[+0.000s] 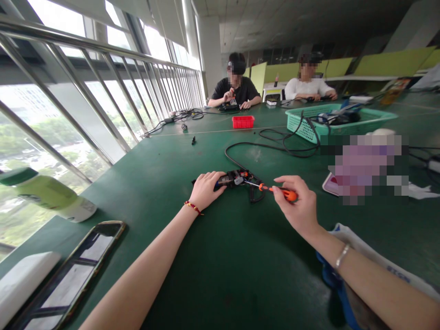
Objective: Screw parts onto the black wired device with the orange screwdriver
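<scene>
My left hand [207,190] is closed over the left end of a black corded device [236,178], holding it down on the green table. Inner parts of the device lie exposed, with a grey piece and a bit of orange near its middle; its exact kind cannot be made out. In my right hand [299,206] is a screwdriver [288,195] with an orange and black handle, pinched between thumb and fingers. Its thin shaft points left, and the tip is at the device's right part. A black cable [237,145] curves away from the device toward the back right.
A green basket [305,129] holding cables and dark items stands at the back right, near a small red bin [243,122]. At left are a bottle [51,195] and a phone [79,275]. Across the table [178,160] sit two people. A cloth bag [371,256] lies under my right forearm.
</scene>
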Tool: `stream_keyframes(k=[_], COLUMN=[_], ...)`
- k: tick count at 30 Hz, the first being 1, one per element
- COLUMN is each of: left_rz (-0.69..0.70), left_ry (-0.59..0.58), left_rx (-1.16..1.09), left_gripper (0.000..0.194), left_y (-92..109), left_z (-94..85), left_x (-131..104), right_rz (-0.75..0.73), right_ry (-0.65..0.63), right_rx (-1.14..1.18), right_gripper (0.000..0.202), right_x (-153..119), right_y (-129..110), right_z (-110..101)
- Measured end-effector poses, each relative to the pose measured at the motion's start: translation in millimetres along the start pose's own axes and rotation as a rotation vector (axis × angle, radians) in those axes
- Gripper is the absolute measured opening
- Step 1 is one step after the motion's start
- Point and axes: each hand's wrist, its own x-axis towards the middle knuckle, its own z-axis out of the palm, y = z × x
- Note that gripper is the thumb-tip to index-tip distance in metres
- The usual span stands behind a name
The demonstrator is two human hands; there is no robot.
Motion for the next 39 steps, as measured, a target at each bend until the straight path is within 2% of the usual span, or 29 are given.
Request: stream_keyframes(k=[6,8,12,17,19,25,31,33,37,39], left_rz=[0.009,0.01,0.006,0.004,-0.002,-0.003,0.004,-0.003,-0.011,-0.011], left_ry=[0.005,0.005,0.004,0.004,-0.001,-0.001,0.004,-0.002,-0.015,-0.012], left_rx=[0.0,0.0,-0.007,-0.007,-0.01,0.0,-0.011,-0.012,-0.018,-0.017], left_gripper=[0.033,0.033,0.032,0.033,0.033,0.032,0.033,0.033,0.033,0.033], left_y=[-0.4,-1.0,-1.6,-0.5,0.0,-0.3,-0.7,-0.4,0.3,0.3], left_z=[-0.2,0.4,1.4,0.9,0.2,-0.1,0.6,0.1,-0.6,-0.6], left_x=[-0.1,-0.1,-0.1,0.2,0.3,0.1,-0.1,0.0,0.2,0.1], right_rz=[-0.052,-0.038,-0.025,-0.053,-0.066,-0.05,-0.073,-0.069,-0.046,-0.047], right_ry=[0.112,0.094,0.009,0.078,0.09,-0.004,0.079,0.077,0.004,-0.005], right_rx=[0.107,0.088,-0.012,0.06,0.069,-0.02,0.071,0.059,-0.007,-0.018], right_gripper=[0.04,0.036,0.009,0.031,0.034,0.006,0.034,0.031,0.011,0.009], right_x=[-1.3,-1.1,-0.3,-0.2,0.0,-0.1,0.2,0.4,0.3,0.3], right_y=[5.3,4.6,1.9,3.6,4.0,0.7,3.0,3.0,0.6,-0.1], right_z=[4.1,3.4,0.9,2.3,2.5,0.0,3.1,3.2,1.1,0.5])
